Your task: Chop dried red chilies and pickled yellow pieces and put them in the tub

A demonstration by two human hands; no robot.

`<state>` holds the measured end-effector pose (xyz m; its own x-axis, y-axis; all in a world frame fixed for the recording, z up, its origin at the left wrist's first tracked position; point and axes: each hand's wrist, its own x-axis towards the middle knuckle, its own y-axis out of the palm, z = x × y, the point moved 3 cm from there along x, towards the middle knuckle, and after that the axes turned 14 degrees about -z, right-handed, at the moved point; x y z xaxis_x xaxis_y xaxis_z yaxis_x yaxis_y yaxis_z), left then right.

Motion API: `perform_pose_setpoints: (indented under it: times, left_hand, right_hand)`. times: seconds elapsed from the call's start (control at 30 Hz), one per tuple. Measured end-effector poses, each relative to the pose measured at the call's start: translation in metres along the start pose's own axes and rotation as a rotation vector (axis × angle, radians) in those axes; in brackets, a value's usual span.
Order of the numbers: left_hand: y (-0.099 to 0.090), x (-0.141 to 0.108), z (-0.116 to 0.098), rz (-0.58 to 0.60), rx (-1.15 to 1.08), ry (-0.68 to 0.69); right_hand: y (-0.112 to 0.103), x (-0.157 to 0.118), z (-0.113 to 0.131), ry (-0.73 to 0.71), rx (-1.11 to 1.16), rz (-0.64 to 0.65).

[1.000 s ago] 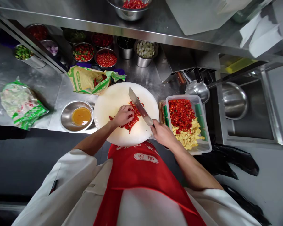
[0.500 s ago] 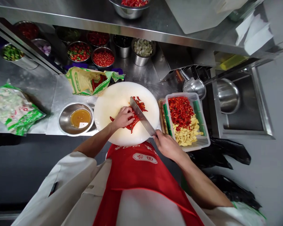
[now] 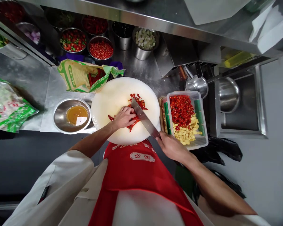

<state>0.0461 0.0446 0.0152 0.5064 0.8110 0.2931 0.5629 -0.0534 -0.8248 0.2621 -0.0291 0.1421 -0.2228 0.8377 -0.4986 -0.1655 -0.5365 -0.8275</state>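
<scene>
On a round white cutting board (image 3: 103,103) lie red chili peppers (image 3: 133,125), whole ones under and beside my left hand (image 3: 124,117). Its fingers are curled down on them, close against the blade. My right hand (image 3: 171,144) is wrapped round the handle of a cleaver (image 3: 145,117), whose blade slants across the board with its far end among cut chili pieces (image 3: 139,100). Right of the board stands a clear plastic container (image 3: 204,125) with chopped red chilies (image 3: 181,110) and sliced yellowish pieces (image 3: 186,131) in it.
Left of the board is a steel bowl (image 3: 58,117) of brown liquid. An opened green-and-cream bag (image 3: 73,75) with dried-looking red chilies lies behind it. Several steel pots of ingredients line the back under a steel shelf (image 3: 108,14). A ladle (image 3: 196,86) and a sink (image 3: 238,122) are at right.
The view has shifted slightly. The cleaver and my left hand stay at nearly the same place on the board, the blade still beside the fingers.
</scene>
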Motion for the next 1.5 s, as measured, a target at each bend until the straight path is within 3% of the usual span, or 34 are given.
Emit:
perform_pose_setpoints:
  times: [0.17, 0.3, 0.4, 0.53, 0.63, 0.77, 0.87, 1.07, 1.27, 1.5]
  left_hand:
    - [0.000, 0.000, 0.001, -0.002, 0.019, 0.022]
    - [0.001, 0.000, 0.001, -0.021, 0.031, -0.003]
    - [0.002, 0.000, 0.001, -0.030, -0.004, -0.014]
    - [0.002, 0.000, 0.003, -0.030, -0.022, -0.016]
    - [0.001, 0.000, 0.003, -0.016, -0.001, -0.001]
    - [0.002, -0.001, 0.002, 0.000, 0.015, 0.016]
    - [0.003, -0.002, 0.003, -0.023, 0.008, -0.011]
    - [-0.002, -0.004, 0.003, -0.002, -0.019, 0.029]
    - [-0.011, -0.010, 0.008, -0.105, -0.052, -0.053]
    - [-0.002, -0.008, 0.020, -0.105, -0.049, -0.111]
  right_hand:
    - [0.004, 0.044, 0.022, -0.013, 0.028, -0.067]
    - [0.000, 0.029, 0.010, -0.031, 0.023, -0.027]
    - [0.011, 0.011, 0.000, 0.004, 0.006, 0.010]
    - [0.035, 0.040, 0.015, 0.076, -0.006, -0.027]
    - [0.033, 0.067, 0.026, 0.034, 0.009, -0.080]
    - [0.020, 0.059, 0.023, -0.036, 0.005, -0.098]
    - [0.025, 0.051, 0.022, -0.002, 0.002, -0.084]
    - [0.022, 0.073, 0.025, -0.005, -0.019, -0.153]
    - [0.003, 0.038, 0.018, -0.040, -0.047, -0.227]
    - [0.009, 0.014, 0.021, -0.022, -0.039, -0.105]
